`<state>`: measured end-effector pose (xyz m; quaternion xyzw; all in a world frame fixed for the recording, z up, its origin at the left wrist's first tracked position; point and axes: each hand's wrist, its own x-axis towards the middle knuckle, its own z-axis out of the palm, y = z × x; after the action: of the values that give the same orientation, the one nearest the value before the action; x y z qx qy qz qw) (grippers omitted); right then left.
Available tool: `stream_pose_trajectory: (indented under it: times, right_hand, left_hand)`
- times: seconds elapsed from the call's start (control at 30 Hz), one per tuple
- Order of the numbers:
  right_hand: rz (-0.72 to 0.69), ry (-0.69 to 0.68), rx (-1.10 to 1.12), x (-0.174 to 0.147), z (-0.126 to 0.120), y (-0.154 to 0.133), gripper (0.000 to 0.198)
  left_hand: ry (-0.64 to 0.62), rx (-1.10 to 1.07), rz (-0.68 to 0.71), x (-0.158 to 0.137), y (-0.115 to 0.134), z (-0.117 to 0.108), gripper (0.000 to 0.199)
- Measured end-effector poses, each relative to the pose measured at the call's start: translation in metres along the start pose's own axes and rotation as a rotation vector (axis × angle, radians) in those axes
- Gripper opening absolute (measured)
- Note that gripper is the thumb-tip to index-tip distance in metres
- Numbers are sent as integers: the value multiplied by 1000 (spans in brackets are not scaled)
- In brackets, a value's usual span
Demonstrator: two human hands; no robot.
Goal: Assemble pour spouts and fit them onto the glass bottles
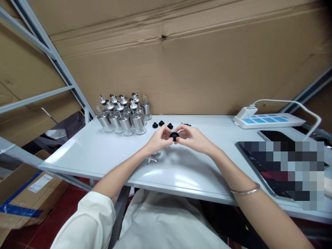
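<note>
Between my fingertips I hold a small round black stopper (174,136) just above the table. My left hand (161,137) pinches it from the left, and my right hand (191,137) grips it from the right. Behind my hands lie several similar black stoppers, one of them a black stopper (155,125) left of my left hand. Small dark pieces (186,124) lie behind my right hand. Partly hidden under my left forearm is a silver pourer spout (153,158), lying on the table. Glass bottles with steel sleeves (125,123) stand at the back left, most topped with pourer spouts.
The white table (85,152) backs onto a cardboard wall (181,76). At the right are a power strip (269,120) with a plugged-in charger, a phone (275,135) and a partly blurred-out tablet (249,155). A metal frame (62,76) and a cardboard box (36,190) stand left.
</note>
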<state>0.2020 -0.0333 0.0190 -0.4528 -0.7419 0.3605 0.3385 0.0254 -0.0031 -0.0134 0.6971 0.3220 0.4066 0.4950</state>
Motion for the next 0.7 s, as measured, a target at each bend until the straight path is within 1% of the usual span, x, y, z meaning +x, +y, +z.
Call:
stream_pose_trajectory:
  times: [0.3, 0.57, 0.7]
  right_hand:
    - [-24, 10, 7, -1, 0, -2, 15]
    - [-11, -2, 50, 0, 0, 0, 18]
    - [-13, -16, 76, 1, 0, 2, 18]
  left_hand:
    - [-25, -19, -8, 0, 1, -1, 35]
    - [-110, -72, -64, 0, 0, -2, 33]
    - [-129, -98, -58, 0, -1, -1, 35]
